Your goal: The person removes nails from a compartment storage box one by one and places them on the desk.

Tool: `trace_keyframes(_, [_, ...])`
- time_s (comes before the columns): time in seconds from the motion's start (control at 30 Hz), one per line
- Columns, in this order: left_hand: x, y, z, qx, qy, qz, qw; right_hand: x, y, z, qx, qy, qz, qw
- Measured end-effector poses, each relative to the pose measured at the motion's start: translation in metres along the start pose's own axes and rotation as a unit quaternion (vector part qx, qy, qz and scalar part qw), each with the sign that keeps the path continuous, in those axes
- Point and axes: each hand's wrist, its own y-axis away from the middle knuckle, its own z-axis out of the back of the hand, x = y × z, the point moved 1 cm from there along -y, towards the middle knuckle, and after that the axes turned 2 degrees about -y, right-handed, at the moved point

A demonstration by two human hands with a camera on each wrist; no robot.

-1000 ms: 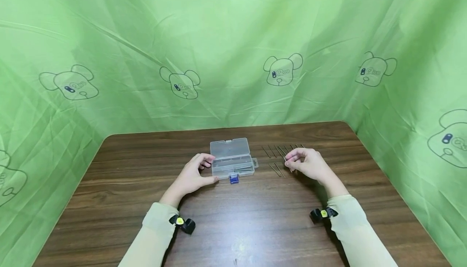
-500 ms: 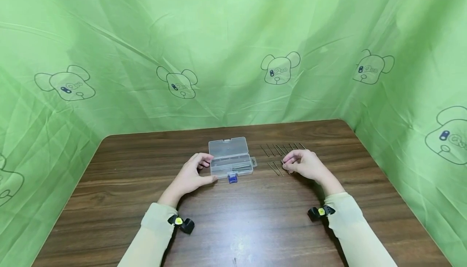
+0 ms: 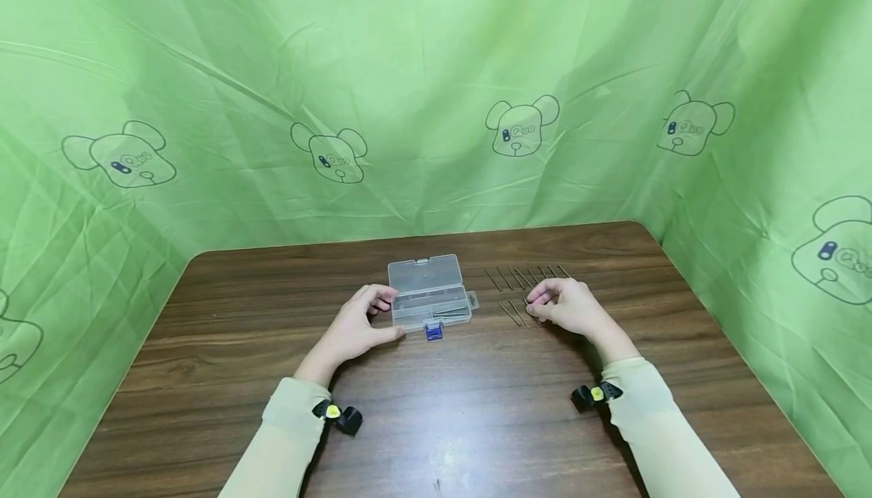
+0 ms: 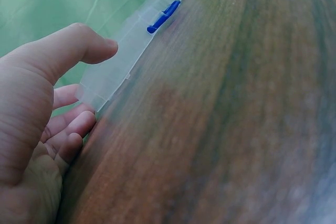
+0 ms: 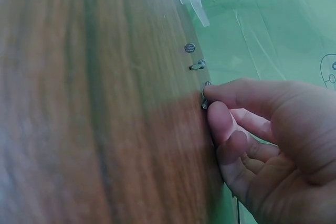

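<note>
My left hand (image 3: pixel 354 328) holds the left end of a clear plastic storage box (image 3: pixel 431 320), thumb at its front corner and fingers along its side. The box's lid (image 3: pixel 425 274) is swung back, and several nails (image 3: pixel 451 312) lie inside. In the left wrist view the thumb (image 4: pixel 100 48) bends over the box wall. My right hand (image 3: pixel 567 307) pinches a nail (image 5: pixel 205 97) low at the table, right of a pair of nails (image 3: pixel 514 314). The fingers hide part of the pinched nail.
Behind the right hand, several more nails (image 3: pixel 520 278) lie in a slanted row on the wooden table (image 3: pixel 436 422). A blue latch (image 3: pixel 434 331) hangs from the box front, and a hanging tab (image 3: pixel 473 300) juts from its right side. Green cloth (image 3: pixel 422 104) surrounds the table.
My right hand has brought its nail slightly toward the front, down beside the pair of nails. The left hand has stayed at the box. The head view has shifted a little.
</note>
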Motion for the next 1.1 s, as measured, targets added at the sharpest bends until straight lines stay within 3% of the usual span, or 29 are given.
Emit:
trace_keyframes(0.47, [-0.0001,0.0012,0.0006,-0.002,-0.006,-0.003,1.0,0.0002,0.0003,-0.0008,-0.001,-0.004,-0.013,0.9999])
trace_keyframes(0.7, [-0.0058,0.0006,0.0015,0.004,0.002,0.012,0.9999,0.0057,0.0036,0.0014,0.002,-0.028,-0.016,0.9995])
trace_keyframes(1.1, [-0.0039,0.0013,0.0012,-0.001,0.0,0.003,1.0,0.0094,0.0039,0.0028,0.005,-0.029,-0.019,0.9994])
